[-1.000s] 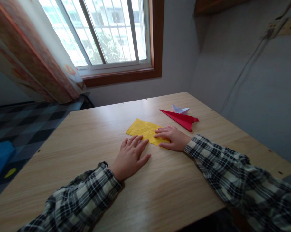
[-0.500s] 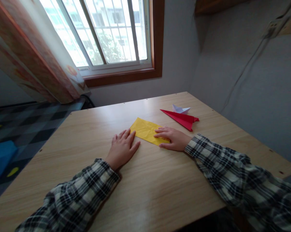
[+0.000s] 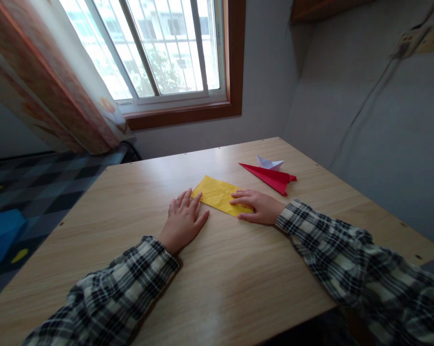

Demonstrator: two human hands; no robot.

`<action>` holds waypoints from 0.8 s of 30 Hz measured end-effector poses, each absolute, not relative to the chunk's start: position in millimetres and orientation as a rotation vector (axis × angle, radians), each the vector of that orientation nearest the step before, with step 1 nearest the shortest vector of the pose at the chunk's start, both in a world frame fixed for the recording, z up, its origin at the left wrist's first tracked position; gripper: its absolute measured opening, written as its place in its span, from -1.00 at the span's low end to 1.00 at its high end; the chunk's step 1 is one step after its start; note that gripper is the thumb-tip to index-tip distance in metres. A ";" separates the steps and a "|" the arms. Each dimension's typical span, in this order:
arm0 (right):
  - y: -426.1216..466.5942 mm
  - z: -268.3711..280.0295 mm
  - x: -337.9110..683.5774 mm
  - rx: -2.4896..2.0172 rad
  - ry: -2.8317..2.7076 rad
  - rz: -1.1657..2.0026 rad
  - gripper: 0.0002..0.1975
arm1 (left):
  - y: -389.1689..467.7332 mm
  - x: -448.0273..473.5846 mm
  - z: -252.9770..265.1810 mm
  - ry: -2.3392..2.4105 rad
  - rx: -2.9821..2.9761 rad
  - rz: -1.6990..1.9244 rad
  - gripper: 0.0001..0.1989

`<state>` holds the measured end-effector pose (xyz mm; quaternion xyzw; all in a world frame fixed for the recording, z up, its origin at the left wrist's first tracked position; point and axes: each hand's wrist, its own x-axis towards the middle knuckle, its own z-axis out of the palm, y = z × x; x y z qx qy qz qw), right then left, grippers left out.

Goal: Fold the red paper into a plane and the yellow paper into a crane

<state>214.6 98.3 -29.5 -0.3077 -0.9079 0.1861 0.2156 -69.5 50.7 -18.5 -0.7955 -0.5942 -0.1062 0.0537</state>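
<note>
A creased sheet of yellow paper, folded into a long flat shape, lies on the wooden table. My left hand rests flat with fingers stretched out, its fingertips touching the paper's left end. On the paper's right end lies my right hand, fingers extended and slightly apart, covering that corner. Neither hand grips anything. Beyond my right hand sit a red paper plane and, just behind it, a white paper boat.
A barred window with a brown frame is behind the table, and a patterned curtain hangs at the left. Left of the table is a checked cloth surface with a blue object. A cable runs down the right wall.
The fingers of my left hand have shifted very slightly at the paper's left end. My right hand, the yellow paper, the plane and the boat stay where they were.
</note>
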 end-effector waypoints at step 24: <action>95.9 -27.2 211.6 -0.775 -2.508 0.418 -0.43 | 49.6 -62.9 -14.2 -1.407 -2.823 -0.411 -0.55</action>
